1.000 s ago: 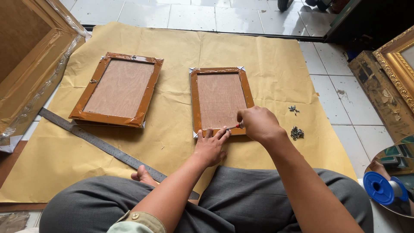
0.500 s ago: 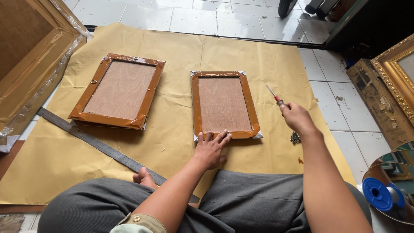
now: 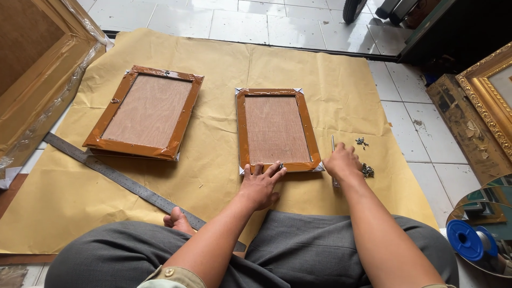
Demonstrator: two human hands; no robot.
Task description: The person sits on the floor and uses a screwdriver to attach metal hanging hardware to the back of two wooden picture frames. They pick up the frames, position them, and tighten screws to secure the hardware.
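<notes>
A picture frame (image 3: 277,130) lies face down on brown paper, its back taped with brown tape. My left hand (image 3: 261,184) rests flat on the frame's near edge, fingers spread. My right hand (image 3: 344,162) is down on the paper just right of the frame's near right corner. It is curled over a thin screwdriver (image 3: 333,145), whose metal shaft points away from me. A small heap of dark screws (image 3: 367,170) lies right beside this hand, and a few more screws (image 3: 362,141) lie a little farther off.
A second taped frame (image 3: 144,112) lies to the left on the brown paper sheet (image 3: 224,58). A long steel ruler (image 3: 117,176) runs diagonally by my left knee. Large wrapped frame (image 3: 32,69) at far left, gilded frames (image 3: 488,96) at right, blue spool (image 3: 469,240) near my right knee.
My right hand left the frame's near edge, swung out right with the screwdriver raised, then came down onto the paper beside the screws. My left hand stayed on the frame.
</notes>
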